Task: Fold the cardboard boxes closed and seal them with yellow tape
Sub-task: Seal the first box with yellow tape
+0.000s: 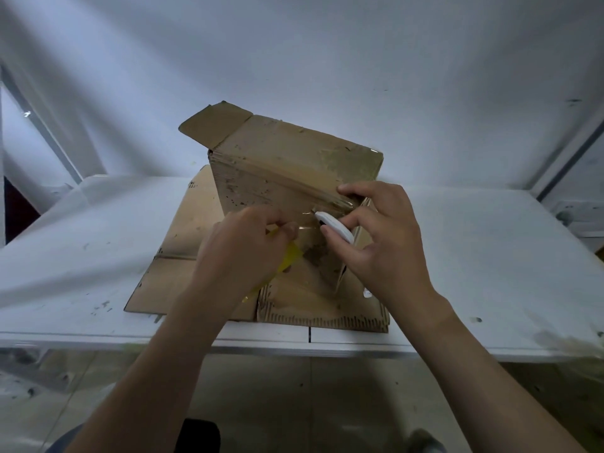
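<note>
Cardboard box stands in the middle of your white bench, on top of a flattened sheet of corrugated cardboard whose fluted cut edge faces you. The box's brown faces are scuffed and speckled with dark marks and rough patches where the paper has torn off. One short flap sticks out from its far left corner. A glossy, wrinkled band of tape runs slantwise along the fold between the top face and the near face.

Your left hand is at the near face with its fingers curled together, pinching the yellow tape. A bright, translucent piece of that tape shows just under your knuckles.

Your right hand has its fingers wrapped round a smooth white oval tool, and I cannot tell what kind it is. Its tip sits against the shiny tape near the box's right edge, and your forefinger rests on the fold above it.
</note>
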`<move>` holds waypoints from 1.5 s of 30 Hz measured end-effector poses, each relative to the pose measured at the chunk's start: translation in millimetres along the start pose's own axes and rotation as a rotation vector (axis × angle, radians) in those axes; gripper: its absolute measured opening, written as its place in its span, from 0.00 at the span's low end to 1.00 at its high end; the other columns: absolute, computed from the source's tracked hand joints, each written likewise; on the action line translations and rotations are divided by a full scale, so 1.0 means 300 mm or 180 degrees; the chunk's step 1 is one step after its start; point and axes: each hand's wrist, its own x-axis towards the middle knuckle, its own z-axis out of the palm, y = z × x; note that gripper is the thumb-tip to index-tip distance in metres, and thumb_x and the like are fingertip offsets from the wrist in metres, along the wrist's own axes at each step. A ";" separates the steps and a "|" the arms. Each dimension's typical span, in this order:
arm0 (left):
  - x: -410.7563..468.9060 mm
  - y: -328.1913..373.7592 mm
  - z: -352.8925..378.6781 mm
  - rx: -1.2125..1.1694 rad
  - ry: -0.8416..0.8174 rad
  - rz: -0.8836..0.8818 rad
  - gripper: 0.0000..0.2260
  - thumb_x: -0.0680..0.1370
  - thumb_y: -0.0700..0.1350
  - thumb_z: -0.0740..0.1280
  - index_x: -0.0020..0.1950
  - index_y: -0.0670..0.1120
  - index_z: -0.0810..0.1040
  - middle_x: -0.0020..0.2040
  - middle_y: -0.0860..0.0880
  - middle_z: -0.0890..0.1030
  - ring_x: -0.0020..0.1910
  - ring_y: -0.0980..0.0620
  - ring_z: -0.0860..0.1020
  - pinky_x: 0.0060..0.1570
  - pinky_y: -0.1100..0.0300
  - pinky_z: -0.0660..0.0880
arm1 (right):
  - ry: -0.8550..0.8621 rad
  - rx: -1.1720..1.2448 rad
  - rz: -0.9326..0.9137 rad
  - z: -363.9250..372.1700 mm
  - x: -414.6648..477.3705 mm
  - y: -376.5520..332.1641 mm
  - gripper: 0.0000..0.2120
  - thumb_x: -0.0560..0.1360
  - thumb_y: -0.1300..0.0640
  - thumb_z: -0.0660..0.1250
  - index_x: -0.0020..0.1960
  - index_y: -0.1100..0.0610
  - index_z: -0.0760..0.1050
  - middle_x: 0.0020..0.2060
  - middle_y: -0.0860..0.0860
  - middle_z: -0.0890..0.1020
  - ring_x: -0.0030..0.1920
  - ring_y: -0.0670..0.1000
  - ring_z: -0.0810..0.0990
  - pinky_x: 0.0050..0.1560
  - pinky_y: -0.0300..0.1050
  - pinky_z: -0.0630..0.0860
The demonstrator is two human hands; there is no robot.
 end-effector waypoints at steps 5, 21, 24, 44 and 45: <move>-0.001 0.000 -0.003 -0.0008 -0.0007 0.0021 0.10 0.81 0.59 0.62 0.49 0.61 0.82 0.38 0.63 0.78 0.38 0.60 0.75 0.37 0.62 0.74 | -0.0307 -0.0020 0.0085 -0.008 0.008 -0.015 0.12 0.72 0.55 0.78 0.35 0.56 0.78 0.61 0.50 0.77 0.62 0.51 0.70 0.56 0.25 0.62; -0.048 -0.041 0.039 -0.0390 0.0063 -0.0178 0.07 0.81 0.55 0.65 0.49 0.62 0.82 0.32 0.68 0.77 0.34 0.64 0.77 0.33 0.65 0.70 | -0.0345 0.1090 -0.0540 -0.086 -0.027 0.078 0.08 0.73 0.60 0.76 0.39 0.59 0.79 0.66 0.58 0.75 0.69 0.56 0.74 0.66 0.55 0.73; -0.074 -0.026 0.044 -0.0503 0.0153 -0.0105 0.08 0.79 0.57 0.63 0.48 0.61 0.83 0.35 0.64 0.80 0.38 0.61 0.78 0.36 0.61 0.71 | 0.0251 0.0845 -0.0174 -0.109 -0.046 0.131 0.07 0.74 0.60 0.74 0.42 0.61 0.77 0.59 0.56 0.77 0.61 0.51 0.76 0.58 0.43 0.74; -0.065 -0.001 0.067 -0.0585 0.0188 -0.0608 0.09 0.79 0.57 0.65 0.39 0.65 0.77 0.39 0.67 0.76 0.41 0.59 0.75 0.39 0.60 0.69 | -0.1703 -0.0471 0.2329 -0.063 -0.228 0.418 0.23 0.83 0.43 0.60 0.73 0.53 0.71 0.72 0.55 0.69 0.74 0.59 0.62 0.69 0.50 0.61; -0.067 0.001 0.066 -0.0594 0.0182 -0.0614 0.10 0.79 0.57 0.66 0.38 0.66 0.77 0.39 0.66 0.76 0.40 0.59 0.75 0.38 0.60 0.69 | -0.1228 -0.0068 0.2124 -0.070 -0.193 0.377 0.22 0.83 0.43 0.58 0.73 0.52 0.70 0.72 0.52 0.70 0.74 0.56 0.64 0.70 0.46 0.60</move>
